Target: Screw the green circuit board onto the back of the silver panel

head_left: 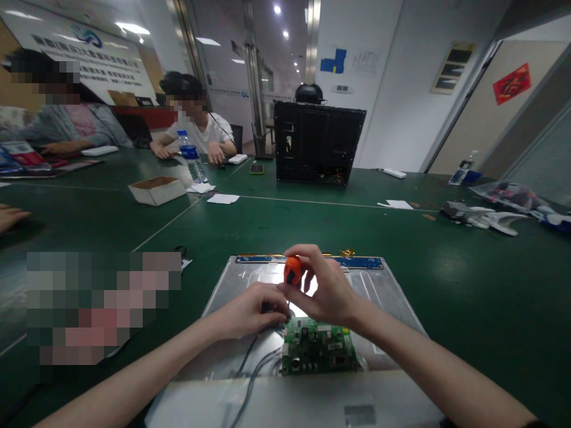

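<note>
My right hand (328,288) grips a screwdriver by its orange and black handle (292,271). The thin shaft points down at the upper left corner of a green circuit board (314,348). Close beside the shaft is my left hand (256,309), its fingers bent and pressed together at that corner; what they pinch, if anything, is hidden. The board lies on the metal back of a flat display panel (379,321). A blue strip board (259,260) runs along the panel's far edge. Grey cables (254,380) run from the board's left side toward me.
Beyond the panel stands a black monitor housing (319,142). A white box (157,190), a water bottle (191,157) and papers (223,198) lie left of it on the green table (357,229). Loose parts (482,215) are at the right. Two people sit across at the left.
</note>
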`<action>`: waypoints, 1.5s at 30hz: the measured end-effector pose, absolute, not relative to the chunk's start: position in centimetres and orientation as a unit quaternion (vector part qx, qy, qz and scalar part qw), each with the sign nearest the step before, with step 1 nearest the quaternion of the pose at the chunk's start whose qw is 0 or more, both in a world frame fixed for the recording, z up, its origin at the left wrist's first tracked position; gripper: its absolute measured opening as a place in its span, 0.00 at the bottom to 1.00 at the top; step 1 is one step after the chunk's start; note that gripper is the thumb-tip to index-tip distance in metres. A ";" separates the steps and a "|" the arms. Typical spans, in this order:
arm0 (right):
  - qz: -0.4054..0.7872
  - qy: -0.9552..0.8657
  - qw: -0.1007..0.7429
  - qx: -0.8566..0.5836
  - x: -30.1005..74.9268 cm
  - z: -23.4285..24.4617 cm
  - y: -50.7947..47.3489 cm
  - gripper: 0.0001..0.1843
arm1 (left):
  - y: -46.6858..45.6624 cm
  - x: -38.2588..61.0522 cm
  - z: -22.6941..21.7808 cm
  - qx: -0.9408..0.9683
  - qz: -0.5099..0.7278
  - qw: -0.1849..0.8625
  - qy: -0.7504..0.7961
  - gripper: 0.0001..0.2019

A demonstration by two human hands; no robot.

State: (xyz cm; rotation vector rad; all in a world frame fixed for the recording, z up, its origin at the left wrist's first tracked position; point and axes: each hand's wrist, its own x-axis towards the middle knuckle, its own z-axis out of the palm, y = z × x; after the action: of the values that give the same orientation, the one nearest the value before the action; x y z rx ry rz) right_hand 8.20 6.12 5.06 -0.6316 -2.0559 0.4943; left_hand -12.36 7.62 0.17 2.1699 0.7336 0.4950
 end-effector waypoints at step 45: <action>0.096 -0.931 0.215 -0.279 10.4 10.1 5.1 0.23 | 7.3 -12.3 0.5 0.848 0.210 0.397 0.282 0.02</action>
State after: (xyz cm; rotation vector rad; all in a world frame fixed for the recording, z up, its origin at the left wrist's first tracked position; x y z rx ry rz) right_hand 10.38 5.08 10.10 -0.7732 -2.5824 0.2649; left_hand -12.26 7.29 0.48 2.1481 0.7134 0.5310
